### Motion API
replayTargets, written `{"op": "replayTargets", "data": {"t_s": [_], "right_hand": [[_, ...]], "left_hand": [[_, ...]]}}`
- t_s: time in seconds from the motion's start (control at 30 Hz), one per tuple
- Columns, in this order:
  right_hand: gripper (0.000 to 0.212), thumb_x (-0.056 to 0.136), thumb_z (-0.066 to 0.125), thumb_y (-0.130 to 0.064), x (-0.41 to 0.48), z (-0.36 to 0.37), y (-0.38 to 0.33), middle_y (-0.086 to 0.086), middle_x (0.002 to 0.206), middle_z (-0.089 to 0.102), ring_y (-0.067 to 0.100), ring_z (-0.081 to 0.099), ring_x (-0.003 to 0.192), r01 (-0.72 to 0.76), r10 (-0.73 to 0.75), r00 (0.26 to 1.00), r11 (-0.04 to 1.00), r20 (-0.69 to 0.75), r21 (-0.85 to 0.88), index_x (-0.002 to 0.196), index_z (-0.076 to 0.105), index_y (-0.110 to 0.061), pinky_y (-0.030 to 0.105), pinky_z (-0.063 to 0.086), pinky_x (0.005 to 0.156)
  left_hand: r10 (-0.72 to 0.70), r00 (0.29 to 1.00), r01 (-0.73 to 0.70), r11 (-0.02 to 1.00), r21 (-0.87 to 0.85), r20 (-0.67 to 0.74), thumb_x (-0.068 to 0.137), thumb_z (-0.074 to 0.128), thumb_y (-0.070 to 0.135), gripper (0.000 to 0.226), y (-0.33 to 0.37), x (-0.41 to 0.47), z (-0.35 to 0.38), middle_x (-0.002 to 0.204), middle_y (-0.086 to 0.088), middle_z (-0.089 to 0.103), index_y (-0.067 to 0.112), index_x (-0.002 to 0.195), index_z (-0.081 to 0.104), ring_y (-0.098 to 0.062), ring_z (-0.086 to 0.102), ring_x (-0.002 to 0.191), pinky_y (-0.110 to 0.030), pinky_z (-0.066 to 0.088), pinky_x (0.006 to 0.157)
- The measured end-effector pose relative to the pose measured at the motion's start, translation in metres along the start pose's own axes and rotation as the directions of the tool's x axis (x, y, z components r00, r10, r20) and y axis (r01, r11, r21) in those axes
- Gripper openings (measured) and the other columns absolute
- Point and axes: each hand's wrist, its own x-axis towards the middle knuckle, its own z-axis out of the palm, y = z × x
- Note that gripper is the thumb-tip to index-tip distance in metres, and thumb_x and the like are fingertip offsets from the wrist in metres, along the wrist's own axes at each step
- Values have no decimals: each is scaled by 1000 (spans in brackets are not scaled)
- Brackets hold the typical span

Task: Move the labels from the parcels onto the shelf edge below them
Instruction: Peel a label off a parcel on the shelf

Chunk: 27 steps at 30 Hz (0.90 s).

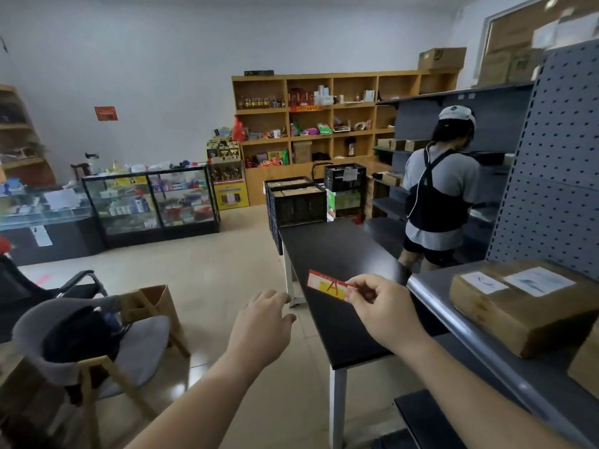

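Right hand [385,311] pinched one end of a red-and-yellow label [329,285] between thumb and fingers, the label marked with a red letter A and held in the air over the black table [334,254]. Left hand [262,322] hung empty beside it, fingers loosely spread, apart from the label. Brown parcel [525,306] lay on the grey shelf, just behind the metal shelf edge [453,322]. Another person [437,196] stood at farther shelving.

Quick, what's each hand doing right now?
Left hand: open, holding nothing, fingers loosely spread.
Right hand: closed, pinching a red and yellow label by its end.
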Motion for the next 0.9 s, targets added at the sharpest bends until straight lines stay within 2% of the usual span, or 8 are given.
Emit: {"op": "replayTargets", "data": {"t_s": [0.1, 0.2, 0.3, 0.43, 0.5, 0.63, 0.73, 0.9], "right_hand": [[9, 90, 67, -20, 30, 8, 23, -14, 78, 70, 1, 65, 78, -47, 45, 996, 999, -73, -23, 87, 70, -29, 17, 54, 65], [6, 90, 67, -20, 55, 12, 46, -16, 79, 69, -4, 64, 78, -114, 95, 981, 988, -170, -102, 89, 70, -26, 9, 49, 62], [7, 90, 67, -22, 74, 10, 64, -18, 80, 69, -5, 64, 78, -228, 178, 942, 961, -286, -154, 91, 71, -28, 9, 48, 62], [8, 89, 68, -22, 79, 0, 86, -16, 79, 70, -1, 65, 77, -368, 250, 857, 909, -451, -196, 91, 71, -29, 19, 54, 65], [7, 90, 68, -20, 70, -10, 95, -15, 81, 70, 0, 66, 78, -441, 295, 808, 876, -509, -193, 93, 71, -26, 18, 54, 66], [6, 90, 68, -21, 41, -35, 102, -14, 85, 71, -1, 64, 83, -583, 366, 690, 792, -625, -180, 93, 72, -23, 16, 52, 72], [7, 89, 68, -20, 18, -55, 105, -18, 84, 69, -6, 61, 85, -650, 368, 618, 736, -694, -188, 92, 73, -24, 9, 49, 70], [9, 91, 66, -20, -6, -82, 113, -16, 82, 68, -5, 61, 82, -715, 399, 545, 680, -737, -161, 90, 71, -27, 8, 46, 66]], "left_hand": [[93, 995, -91, 994, -64, 21, 94, 55, 31, 28, -10, 54, 30, 121, 8, 58, 25, 121, 57, -14, 52, 111, -27, 45, 89], [198, 979, -193, 976, -105, 47, 91, 57, 33, 31, -14, 110, 65, 118, 8, 59, 25, 121, 59, -16, 52, 110, -33, 48, 90], [350, 932, -340, 935, -104, 96, 88, 57, 37, 31, -7, 161, 97, 114, 9, 59, 25, 117, 59, -17, 53, 108, -34, 47, 88], [550, 823, -524, 832, -181, 143, 90, 55, 35, 30, 20, 209, 133, 113, 8, 58, 26, 118, 57, -18, 52, 111, -34, 44, 88], [629, 762, -587, 770, -250, 151, 90, 56, 34, 32, 40, 220, 152, 115, 8, 58, 27, 121, 57, -18, 52, 111, -34, 44, 89], [760, 627, -675, 640, -367, 171, 88, 58, 34, 27, 87, 221, 192, 112, 10, 57, 27, 114, 59, -17, 54, 105, -33, 47, 82], [829, 535, -724, 548, -419, 161, 86, 59, 29, 26, 123, 215, 216, 109, 9, 60, 27, 112, 61, -18, 55, 102, -32, 47, 77], [884, 426, -762, 466, -450, 194, 88, 59, 26, 38, 164, 204, 245, 119, 5, 60, 26, 125, 57, -20, 55, 109, -34, 48, 85]]}}
